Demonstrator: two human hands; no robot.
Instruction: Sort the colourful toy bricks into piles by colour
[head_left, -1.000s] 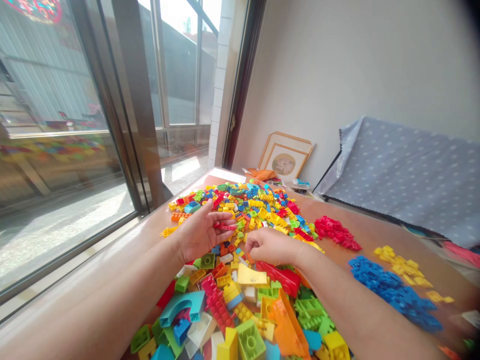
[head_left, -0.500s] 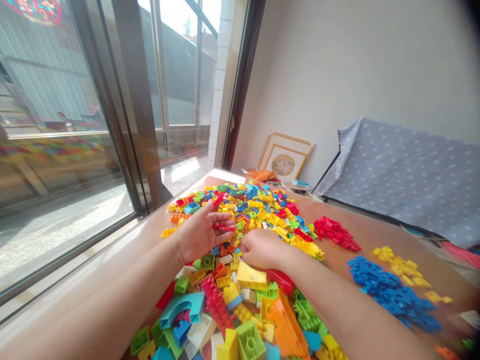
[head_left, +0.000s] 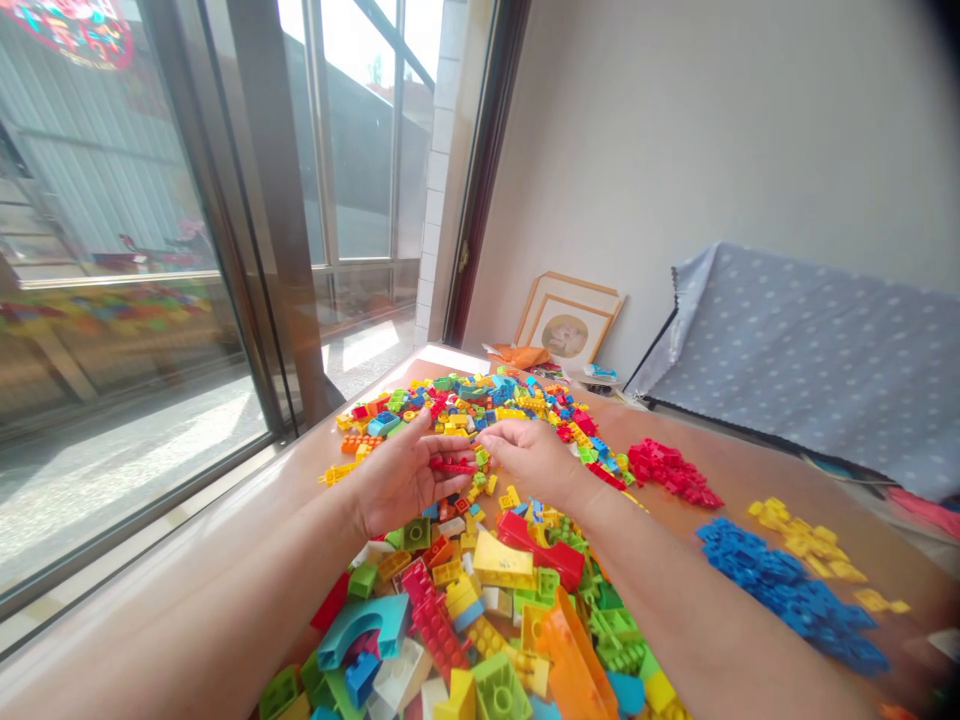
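Palm up, my left hand (head_left: 412, 475) cups a few small red bricks (head_left: 451, 466) against its loosely curled fingers, over the mixed brick pile. Just to its right, my right hand (head_left: 529, 455) is closed, thumb and fingertips together beside the left fingertips; whatever it pinches is too small to name. Nearer me lie large bricks: a yellow one (head_left: 503, 560), a red arched one (head_left: 541, 548), a turquoise arch (head_left: 365, 625) and an orange piece (head_left: 577, 660). Small mixed bricks (head_left: 510, 400) spread behind both hands.
On the right of the brown table (head_left: 667, 530) lie separate piles of red bricks (head_left: 673, 471), blue bricks (head_left: 791, 595) and yellow bricks (head_left: 808, 538). A dotted cloth (head_left: 810, 360) hangs behind them. Picture frames (head_left: 566, 325) lean on the wall; a glass door stands left.
My right hand has moved up and away from the large bricks to beside my left fingertips, uncovering the red arched brick. My left hand has barely moved.
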